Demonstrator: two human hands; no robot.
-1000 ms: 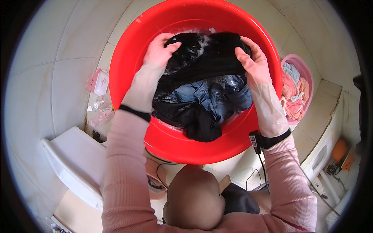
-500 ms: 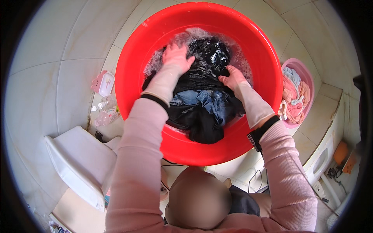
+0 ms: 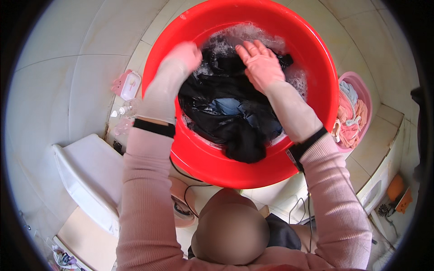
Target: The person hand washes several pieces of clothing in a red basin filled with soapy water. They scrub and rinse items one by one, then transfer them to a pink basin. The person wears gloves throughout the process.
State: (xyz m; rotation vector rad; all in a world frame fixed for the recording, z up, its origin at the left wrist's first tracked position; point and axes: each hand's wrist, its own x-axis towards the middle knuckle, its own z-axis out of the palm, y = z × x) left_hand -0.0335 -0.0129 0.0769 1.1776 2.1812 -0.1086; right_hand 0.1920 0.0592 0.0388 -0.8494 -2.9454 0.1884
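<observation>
Both hands wear gloves with pink fingers and pale cuffs, over a large red basin (image 3: 226,174). Wet black clothes (image 3: 244,147) lie bunched in sudsy water (image 3: 257,34), with a patch of blue denim (image 3: 226,106) showing among them. My left hand (image 3: 184,55) is raised by the basin's left side, at the edge of the clothes; its fingers are blurred by motion and bend downward. Over the far part of the clothes is my right hand (image 3: 262,64), fingers stretched forward and palm down. Whether it touches the cloth is hard to see.
On the right stands a pink tub (image 3: 368,101) of pink and pale laundry (image 3: 350,115). A pink-and-white soap dish (image 3: 129,86) and clear bottles (image 3: 126,108) sit left of the basin. Nearer on the left is a white plastic stool (image 3: 86,167). Black cords (image 3: 185,180) run below the basin.
My left hand has lifted off the clothes and moved left. My right hand has moved from the right edge of the clothes to the far side, its fingers now outstretched.
</observation>
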